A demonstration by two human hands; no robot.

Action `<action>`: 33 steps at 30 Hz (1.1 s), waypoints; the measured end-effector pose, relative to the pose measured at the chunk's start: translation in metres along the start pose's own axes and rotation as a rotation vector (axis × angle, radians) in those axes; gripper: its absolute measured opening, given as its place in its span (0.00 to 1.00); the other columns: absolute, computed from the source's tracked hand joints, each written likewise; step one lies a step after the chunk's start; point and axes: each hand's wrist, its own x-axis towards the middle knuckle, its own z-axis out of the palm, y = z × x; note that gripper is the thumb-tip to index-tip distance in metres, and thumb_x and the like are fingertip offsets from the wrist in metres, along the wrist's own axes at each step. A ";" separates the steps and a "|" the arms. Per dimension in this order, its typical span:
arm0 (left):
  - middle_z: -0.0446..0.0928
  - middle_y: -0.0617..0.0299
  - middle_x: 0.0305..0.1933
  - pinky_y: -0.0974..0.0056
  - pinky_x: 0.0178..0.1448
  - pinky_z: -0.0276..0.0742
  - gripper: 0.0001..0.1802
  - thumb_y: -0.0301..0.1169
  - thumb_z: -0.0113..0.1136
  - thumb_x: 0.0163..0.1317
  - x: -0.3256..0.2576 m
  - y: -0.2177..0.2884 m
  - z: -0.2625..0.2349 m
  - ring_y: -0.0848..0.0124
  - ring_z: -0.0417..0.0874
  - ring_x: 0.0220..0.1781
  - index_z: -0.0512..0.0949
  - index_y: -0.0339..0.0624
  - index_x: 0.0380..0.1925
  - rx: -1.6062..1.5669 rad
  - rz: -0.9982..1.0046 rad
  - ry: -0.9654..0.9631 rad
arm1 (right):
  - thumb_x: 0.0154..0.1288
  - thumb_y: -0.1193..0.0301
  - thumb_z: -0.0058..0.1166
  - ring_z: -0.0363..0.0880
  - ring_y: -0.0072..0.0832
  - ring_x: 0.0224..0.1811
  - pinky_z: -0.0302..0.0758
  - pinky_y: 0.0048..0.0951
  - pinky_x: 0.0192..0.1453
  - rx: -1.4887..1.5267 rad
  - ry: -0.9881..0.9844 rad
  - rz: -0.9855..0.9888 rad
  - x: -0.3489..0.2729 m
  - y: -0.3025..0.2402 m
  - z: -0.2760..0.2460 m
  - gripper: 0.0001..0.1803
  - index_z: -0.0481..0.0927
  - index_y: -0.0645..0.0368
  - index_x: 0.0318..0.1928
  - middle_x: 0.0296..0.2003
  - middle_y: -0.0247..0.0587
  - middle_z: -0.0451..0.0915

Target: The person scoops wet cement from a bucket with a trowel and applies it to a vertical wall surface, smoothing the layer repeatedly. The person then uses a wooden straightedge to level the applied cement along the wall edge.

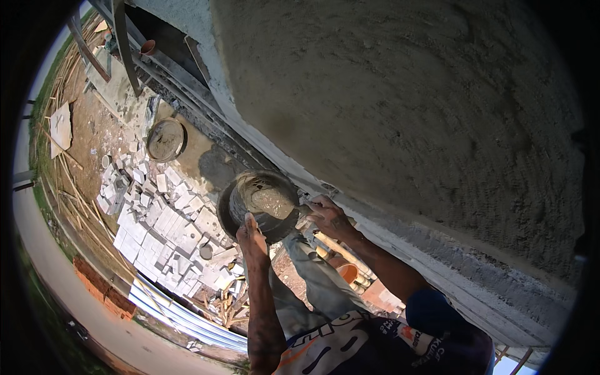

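My left hand (252, 239) grips the near rim of a round black bucket (226, 215), its thumb over the edge. Grey wet mortar (270, 199) lies inside, heaped toward the right side and smeared on the wall of the bucket. In my right hand (329, 219) is a trowel (302, 209), its handle wrapped by the fingers. The trowel's blade reaches over the bucket's right rim to the mortar, and much of it is hidden. Beside my right arm rises a wall (387, 94) coated in rough grey plaster.
A round tub of mortar (165, 140) stands further off on the ground. Broken white tiles or blocks (156, 244) lie scattered to the left. Bamboo poles and an orange bucket (345, 270) are below my right arm. Curved metal bars (125, 50) stand at upper left.
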 end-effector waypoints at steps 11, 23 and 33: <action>0.61 0.70 0.23 0.61 0.31 0.56 0.29 0.52 0.47 0.80 0.038 -0.025 0.004 0.76 0.58 0.27 0.69 0.41 0.24 0.162 0.060 0.102 | 0.73 0.64 0.60 0.77 0.26 0.44 0.76 0.34 0.52 0.299 0.202 0.424 -0.030 0.082 -0.062 0.22 0.80 0.67 0.59 0.43 0.40 0.80; 0.80 0.50 0.33 0.55 0.47 0.74 0.32 0.52 0.48 0.79 0.005 -0.008 0.009 0.64 0.75 0.37 0.80 0.26 0.42 0.238 0.066 -0.009 | 0.64 0.71 0.58 0.78 0.46 0.59 0.80 0.49 0.58 -0.534 0.085 0.014 0.022 -0.001 0.063 0.20 0.82 0.62 0.56 0.52 0.48 0.76; 0.84 0.46 0.42 0.56 0.57 0.75 0.32 0.52 0.52 0.78 0.023 -0.033 0.021 0.60 0.80 0.44 0.81 0.25 0.49 0.237 -0.013 0.025 | 0.66 0.71 0.61 0.81 0.45 0.54 0.82 0.37 0.52 -0.109 0.153 -0.203 0.022 0.048 0.052 0.22 0.80 0.64 0.59 0.51 0.45 0.77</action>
